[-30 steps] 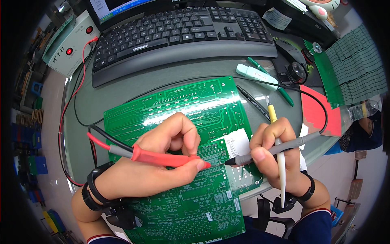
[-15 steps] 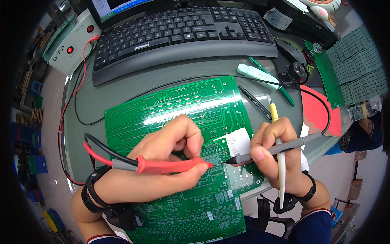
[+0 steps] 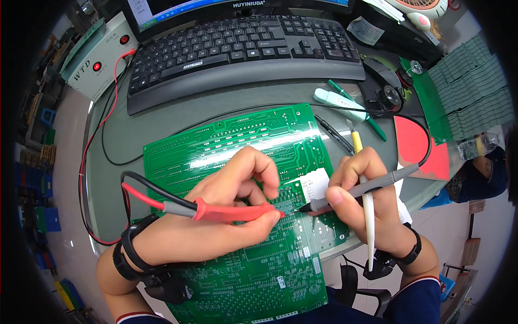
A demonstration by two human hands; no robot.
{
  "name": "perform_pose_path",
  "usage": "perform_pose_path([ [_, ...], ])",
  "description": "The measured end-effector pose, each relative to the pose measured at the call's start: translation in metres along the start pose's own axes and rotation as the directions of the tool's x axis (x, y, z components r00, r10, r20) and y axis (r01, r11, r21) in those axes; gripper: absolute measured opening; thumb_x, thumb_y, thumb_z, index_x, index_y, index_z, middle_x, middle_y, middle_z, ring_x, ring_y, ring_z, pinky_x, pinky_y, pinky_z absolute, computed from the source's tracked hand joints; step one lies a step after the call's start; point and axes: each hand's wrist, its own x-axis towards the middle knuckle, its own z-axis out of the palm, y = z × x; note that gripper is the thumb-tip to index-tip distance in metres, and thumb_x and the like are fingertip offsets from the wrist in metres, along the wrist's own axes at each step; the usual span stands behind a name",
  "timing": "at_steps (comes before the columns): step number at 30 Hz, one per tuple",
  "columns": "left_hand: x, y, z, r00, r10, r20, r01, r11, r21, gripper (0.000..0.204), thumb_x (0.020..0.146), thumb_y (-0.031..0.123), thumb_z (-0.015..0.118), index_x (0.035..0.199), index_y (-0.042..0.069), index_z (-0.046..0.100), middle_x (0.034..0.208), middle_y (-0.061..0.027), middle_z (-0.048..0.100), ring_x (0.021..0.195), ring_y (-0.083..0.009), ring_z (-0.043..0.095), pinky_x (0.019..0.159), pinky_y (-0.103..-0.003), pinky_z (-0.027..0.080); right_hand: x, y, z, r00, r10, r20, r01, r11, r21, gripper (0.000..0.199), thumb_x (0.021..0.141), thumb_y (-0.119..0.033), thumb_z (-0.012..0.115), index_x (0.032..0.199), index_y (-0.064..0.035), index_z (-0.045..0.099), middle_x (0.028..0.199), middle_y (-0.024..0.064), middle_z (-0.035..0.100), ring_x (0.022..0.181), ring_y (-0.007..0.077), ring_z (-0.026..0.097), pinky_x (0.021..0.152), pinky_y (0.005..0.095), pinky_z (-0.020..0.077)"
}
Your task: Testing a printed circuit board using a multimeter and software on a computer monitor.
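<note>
My left hand [image 3: 216, 202] is closed on a red test probe [image 3: 232, 213], thumb along its lower side. The probe's tip points right, at the near green circuit board [image 3: 253, 278]. In my right hand [image 3: 350, 208] is a grey test probe [image 3: 387, 180] with a black tip, aimed left at the same area. The two tips are close together over the board's upper right part; whether they touch its contacts is too small to tell. My right fingers also hold a slim white-handled tool [image 3: 369, 227] with a yellow collar and a thin pointed end, crossing the grey probe.
A larger green board [image 3: 178, 156] lies behind the near one, with a printed paper slip [image 3: 314, 183] beside my right hand. Beyond are a black keyboard [image 3: 243, 56], a pale green marker [image 3: 340, 102] and a red sheet [image 3: 415, 148]. Probe leads run to a white box [image 3: 100, 65].
The view has shifted slightly. My left hand has moved a little right and up with the red probe, its upper fingers looser. Both probe tips sit slightly higher in the picture.
</note>
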Motion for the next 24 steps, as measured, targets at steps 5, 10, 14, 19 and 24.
perform_pose_path([
  [5,0.006,-0.007,0.003,0.997,0.065,0.030,-0.063,0.997,-0.037,0.043,0.088,0.002,0.062,0.127,0.003,0.043,0.106,-0.0056,0.057,0.083,-0.0060,0.053,0.073,-0.019,0.045,0.023,-0.017,0.013,0.996,-0.078,0.036,0.081,0.993,-0.086,0.034,0.088,-0.017,0.071,0.107,-0.0031,0.046,0.084,0.0059,0.057,0.073,0.0097,0.057,0.063,0.0240,0.0447],
  [10,0.002,-0.009,-0.006,1.000,-0.008,0.014,0.009,1.000,-0.018,0.025,0.091,0.009,0.060,0.113,0.002,0.051,0.097,-0.0075,0.061,0.074,-0.0077,0.056,0.069,-0.022,0.046,0.014,-0.039,0.003,0.981,0.187,0.049,-0.193,0.965,0.180,0.082,0.085,-0.067,0.057,0.127,0.0012,0.042,0.096,0.0106,0.058,0.077,0.0121,0.057,0.069,0.0247,0.0475],
  [14,0.006,-0.006,-0.026,0.979,-0.004,0.205,0.043,0.981,-0.191,0.035,0.098,0.027,0.044,0.091,0.000,0.064,0.094,-0.0192,0.068,0.082,-0.0259,0.064,0.079,-0.034,0.049,-0.023,-0.019,0.006,0.999,0.025,0.044,-0.026,0.999,0.025,0.040,0.093,-0.027,0.063,0.119,0.0013,0.055,0.096,0.0117,0.060,0.077,0.0147,0.059,0.069,0.0276,0.0481],
  [19,0.003,-0.012,-0.032,0.841,0.121,0.527,-0.100,0.993,-0.068,0.039,0.098,0.024,0.038,0.100,0.000,0.069,0.113,-0.0168,0.068,0.116,-0.0319,0.058,0.103,-0.040,0.035,-0.039,-0.015,0.023,0.985,0.172,0.022,-0.173,0.981,0.091,0.028,0.086,-0.008,0.069,0.112,-0.0010,0.061,0.093,0.0113,0.064,0.077,0.0156,0.064,0.066,0.0251,0.0510],
  [24,0.001,-0.011,-0.032,0.776,0.015,0.631,-0.135,0.981,0.143,0.032,0.098,0.021,0.042,0.104,0.004,0.069,0.116,-0.0091,0.069,0.125,-0.0259,0.056,0.113,-0.041,0.019,-0.038,-0.010,0.032,0.992,0.111,-0.066,-0.117,0.989,-0.090,0.027,0.081,-0.001,0.073,0.104,-0.0020,0.061,0.085,0.0071,0.066,0.071,0.0130,0.066,0.062,0.0227,0.0533],
])
